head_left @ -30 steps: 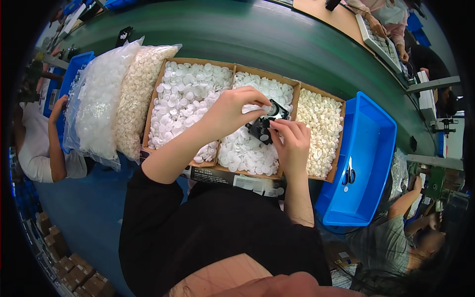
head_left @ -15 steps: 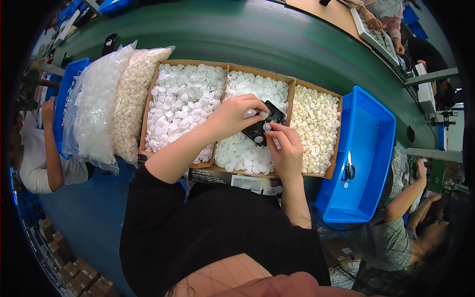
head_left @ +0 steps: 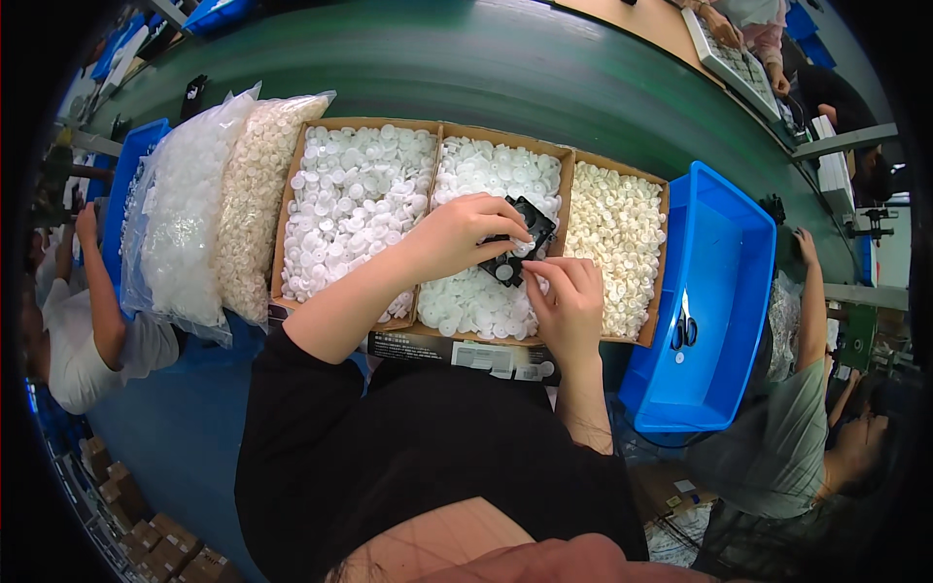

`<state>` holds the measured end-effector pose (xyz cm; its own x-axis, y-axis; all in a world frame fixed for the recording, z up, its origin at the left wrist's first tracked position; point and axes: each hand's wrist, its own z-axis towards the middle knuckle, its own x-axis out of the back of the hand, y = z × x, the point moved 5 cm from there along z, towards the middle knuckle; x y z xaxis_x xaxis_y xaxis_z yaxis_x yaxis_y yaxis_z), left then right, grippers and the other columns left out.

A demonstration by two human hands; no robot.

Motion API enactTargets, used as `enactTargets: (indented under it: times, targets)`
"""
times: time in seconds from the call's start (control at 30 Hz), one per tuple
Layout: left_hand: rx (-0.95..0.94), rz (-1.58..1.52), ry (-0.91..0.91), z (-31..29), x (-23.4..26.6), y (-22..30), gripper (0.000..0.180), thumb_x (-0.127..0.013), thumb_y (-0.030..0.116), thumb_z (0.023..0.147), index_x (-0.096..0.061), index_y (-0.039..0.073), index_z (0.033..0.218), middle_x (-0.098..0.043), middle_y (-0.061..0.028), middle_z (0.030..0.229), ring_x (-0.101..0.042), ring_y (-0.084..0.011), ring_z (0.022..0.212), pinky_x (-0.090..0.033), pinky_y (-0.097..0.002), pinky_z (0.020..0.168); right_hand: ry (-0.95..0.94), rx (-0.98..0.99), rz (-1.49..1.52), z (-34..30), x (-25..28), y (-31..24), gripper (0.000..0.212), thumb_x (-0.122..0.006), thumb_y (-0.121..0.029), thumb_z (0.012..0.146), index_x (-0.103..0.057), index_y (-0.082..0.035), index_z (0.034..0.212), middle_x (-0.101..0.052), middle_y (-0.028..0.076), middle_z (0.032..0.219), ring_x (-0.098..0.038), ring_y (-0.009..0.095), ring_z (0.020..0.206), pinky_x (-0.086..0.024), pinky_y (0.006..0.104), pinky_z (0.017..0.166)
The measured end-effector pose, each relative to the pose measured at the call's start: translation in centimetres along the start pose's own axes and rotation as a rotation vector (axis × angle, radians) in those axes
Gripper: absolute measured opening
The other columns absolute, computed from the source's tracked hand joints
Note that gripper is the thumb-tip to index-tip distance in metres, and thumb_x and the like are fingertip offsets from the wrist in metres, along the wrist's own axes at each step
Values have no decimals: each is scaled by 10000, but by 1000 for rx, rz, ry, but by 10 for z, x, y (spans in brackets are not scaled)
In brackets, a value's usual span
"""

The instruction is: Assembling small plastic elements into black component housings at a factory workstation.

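Holding the black square frame [head_left: 515,243] over the middle cardboard box [head_left: 501,155], your left hand [head_left: 466,233] grips its edge steady, fingers closed, while your right hand [head_left: 569,301] pinches at a white cap [head_left: 504,273] on its underside.

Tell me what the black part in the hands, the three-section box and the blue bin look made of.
Black part: likely moulded plastic, matte, with round cut-outs; held by the left hand and right hand.
Three-section box: brown cardboard, dull, with thin raw-edged walls.
Blue bin: probably plastic, smooth with a slight sheen and a rounded rim.
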<state>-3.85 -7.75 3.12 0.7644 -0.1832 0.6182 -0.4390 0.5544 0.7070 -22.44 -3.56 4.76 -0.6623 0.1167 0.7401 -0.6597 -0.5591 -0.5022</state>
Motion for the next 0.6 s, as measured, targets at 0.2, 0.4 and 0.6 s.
enactTargets:
  times: [0.2,0.4,0.6]
  targets:
    - [-7,99,-24,0,-4,-1,319,-804,130,877,-753,129,1192,-725,-41,1085,-673,-262,1065,-551,-404,953,-163,-97,-114,-1,-18,-7,145,-813,-189,858,-764,-109,969,-608,41,915,-578,254,911,-426,410,820]
    - [64,-8,-59,-4,1,1,656,-853,222,844,-576,156,1435,-593,-110,1367,-649,-324,1109,-541,-441,966,-167,-158,78,3,-6,-3,115,-819,-136,850,-751,-71,916,-620,64,893,-601,248,876,-452,388,799]
    - [121,20,-153,0,6,4,1004,-951,290,717,-428,209,1571,-293,-116,1635,-434,-364,1415,-440,-487,1151,55,-346,-71,-10,37,37,128,-795,-134,862,-706,-80,936,-618,76,904,-607,283,868,-457,426,809]
